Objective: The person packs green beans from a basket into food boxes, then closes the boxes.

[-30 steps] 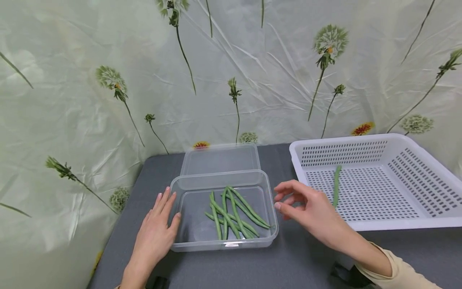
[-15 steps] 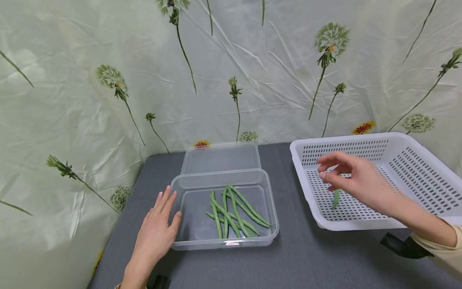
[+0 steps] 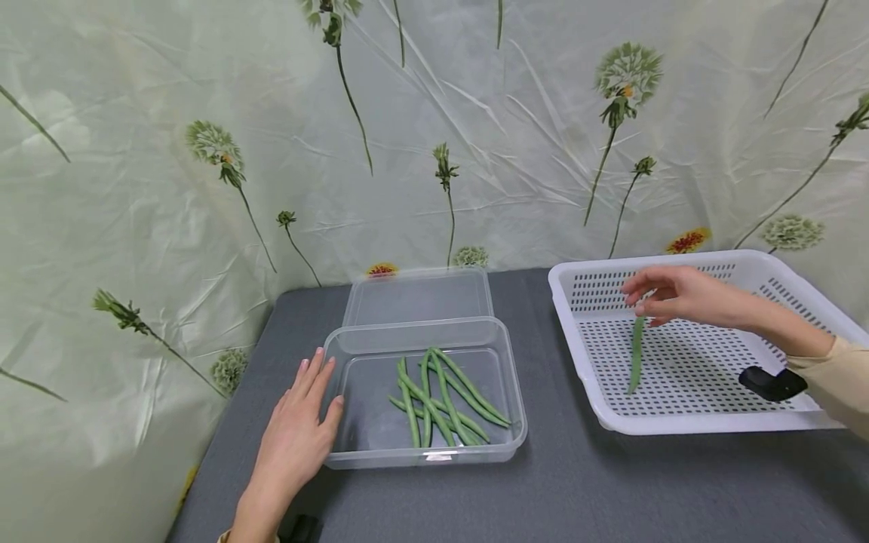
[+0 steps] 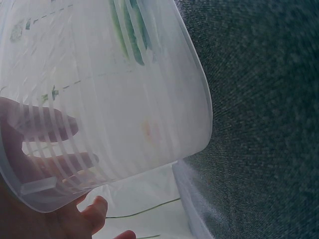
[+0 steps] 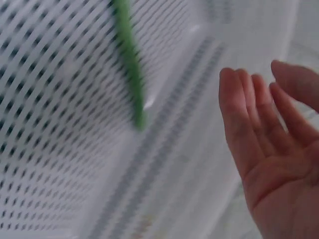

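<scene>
One green bean (image 3: 636,358) lies in the white perforated basket (image 3: 597,418) on the right. Just over its far end hovers my right hand (image 3: 692,294), fingers relaxed and nothing between them; the right wrist view shows the bean (image 5: 130,69) apart from the fingertips (image 5: 233,82). My left hand (image 3: 295,430) rests with straight fingers along the left rim of a clear plastic container (image 3: 424,458). Through its wall in the left wrist view, some fingers (image 4: 55,124) show. Several green beans (image 3: 441,400) lie crossed over each other in the container's middle and right half.
Behind the container lies a clear flat lid (image 3: 421,296). Everything stands on a dark grey tabletop (image 3: 434,505). A sheet printed with dandelions (image 3: 380,151) hangs along the back and left. Grey cloth separates the container from the basket.
My right hand has moved from beside the container's right rim, rightward and over the basket, to the bean's far end. The left hand and the beans have stayed put.
</scene>
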Demonstrator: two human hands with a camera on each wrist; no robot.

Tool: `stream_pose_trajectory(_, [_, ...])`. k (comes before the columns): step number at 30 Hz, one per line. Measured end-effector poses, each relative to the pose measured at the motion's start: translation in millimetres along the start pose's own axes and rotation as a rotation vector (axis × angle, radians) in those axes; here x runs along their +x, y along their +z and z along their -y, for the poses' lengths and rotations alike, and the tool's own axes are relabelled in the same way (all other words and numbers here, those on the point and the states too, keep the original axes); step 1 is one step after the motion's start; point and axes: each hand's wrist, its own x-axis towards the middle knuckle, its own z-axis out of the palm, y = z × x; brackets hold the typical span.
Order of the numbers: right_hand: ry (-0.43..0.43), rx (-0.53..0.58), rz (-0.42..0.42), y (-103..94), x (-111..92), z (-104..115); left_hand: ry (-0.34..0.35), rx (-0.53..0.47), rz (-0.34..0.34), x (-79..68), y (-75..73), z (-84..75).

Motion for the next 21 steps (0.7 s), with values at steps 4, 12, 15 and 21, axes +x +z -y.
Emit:
stream_pose_trajectory(4, [0.047, 0.014, 0.077, -6.4, 7, -26, -0.005, 0.002, 0.007, 0.1, -0.3, -0.4])
stream_pose_trajectory(12, [0.046, -0.004, 0.198, -7.8, 16, -61, -0.004, 0.000, 0.000, 0.1, 1.5, 0.3])
stream_pose_trajectory(15, [0.040, -0.001, 0.223, -8.0, 17, -67, -0.006, -0.002, -0.003, 0.4, 2.7, 0.7])
stream_pose_trajectory(21, [0.055, 0.022, 0.273, -6.2, 21, -74, -0.013, -0.010, -0.001, 0.7, 3.0, 1.8])
